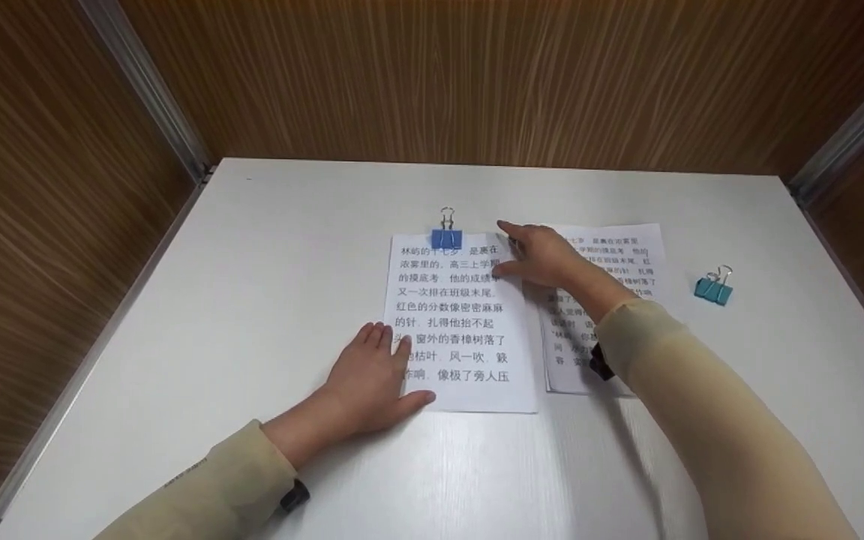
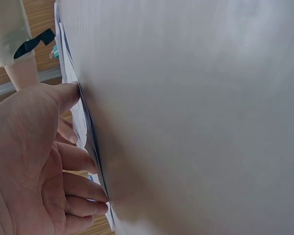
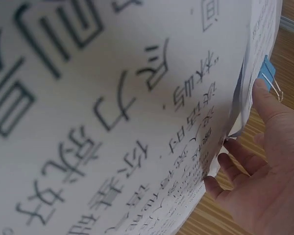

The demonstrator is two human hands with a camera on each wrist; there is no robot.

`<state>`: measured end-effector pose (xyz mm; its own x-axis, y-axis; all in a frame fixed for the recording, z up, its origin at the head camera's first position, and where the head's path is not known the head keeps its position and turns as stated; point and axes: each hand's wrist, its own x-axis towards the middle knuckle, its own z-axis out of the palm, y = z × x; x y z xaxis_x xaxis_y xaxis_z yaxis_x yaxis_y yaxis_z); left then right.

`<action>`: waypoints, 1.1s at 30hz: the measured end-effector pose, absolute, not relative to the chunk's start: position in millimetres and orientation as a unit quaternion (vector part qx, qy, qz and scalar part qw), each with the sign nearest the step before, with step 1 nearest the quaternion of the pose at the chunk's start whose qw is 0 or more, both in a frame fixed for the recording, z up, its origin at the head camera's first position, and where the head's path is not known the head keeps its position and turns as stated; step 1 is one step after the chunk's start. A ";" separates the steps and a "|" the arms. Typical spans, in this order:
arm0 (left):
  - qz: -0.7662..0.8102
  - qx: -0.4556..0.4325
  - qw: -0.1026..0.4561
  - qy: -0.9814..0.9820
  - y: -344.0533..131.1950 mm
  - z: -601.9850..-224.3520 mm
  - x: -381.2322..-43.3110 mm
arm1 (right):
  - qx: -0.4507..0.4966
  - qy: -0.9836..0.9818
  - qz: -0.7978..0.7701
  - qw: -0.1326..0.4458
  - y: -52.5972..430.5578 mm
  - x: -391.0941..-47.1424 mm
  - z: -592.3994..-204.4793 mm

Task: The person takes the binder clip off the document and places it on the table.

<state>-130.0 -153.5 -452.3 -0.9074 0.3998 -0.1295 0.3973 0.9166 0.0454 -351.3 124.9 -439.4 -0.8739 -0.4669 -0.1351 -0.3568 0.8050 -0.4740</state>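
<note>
A sheet stack point(image 1: 462, 322) printed with large Chinese text lies in the middle of the white table point(image 1: 267, 300). A blue binder clip point(image 1: 445, 236) grips its top edge. My left hand point(image 1: 376, 371) lies flat, with straight fingers pressing the stack's lower left corner. My right hand point(image 1: 541, 255) reaches over a second printed stack point(image 1: 612, 262) and touches the clipped stack's upper right edge with extended fingers. In the left wrist view the left hand's fingers point(image 2: 73, 161) meet the paper edge point(image 2: 85, 132). The right wrist view shows the printed page point(image 3: 112, 112), the blue binder clip point(image 3: 267, 73) and my right hand point(image 3: 264, 161) at the page's edge.
A teal binder clip point(image 1: 713, 287) lies loose on the table to the right of the second stack. Wood-grain walls point(image 1: 477, 75) enclose the table at the back and on both sides. Bare tabletop stretches left of the clipped stack and along the near edge.
</note>
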 end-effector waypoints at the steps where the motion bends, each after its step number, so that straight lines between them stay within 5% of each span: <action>1: 0.010 0.204 0.068 0.976 -153.3 -452.4 -130.2 | -0.220 0.940 -0.229 0.123 125.0 -350.8 -439.1; 33: 0.040 0.200 0.074 0.976 -157.6 -449.6 -130.3 | -0.162 0.750 -0.617 0.173 119.7 -322.5 -435.0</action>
<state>-130.3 -157.6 -449.6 -0.9087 0.3973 -0.1277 0.3855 0.9164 0.1080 -322.5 119.7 -435.0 -0.8873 -0.4572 -0.0601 -0.0293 0.1861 -0.9821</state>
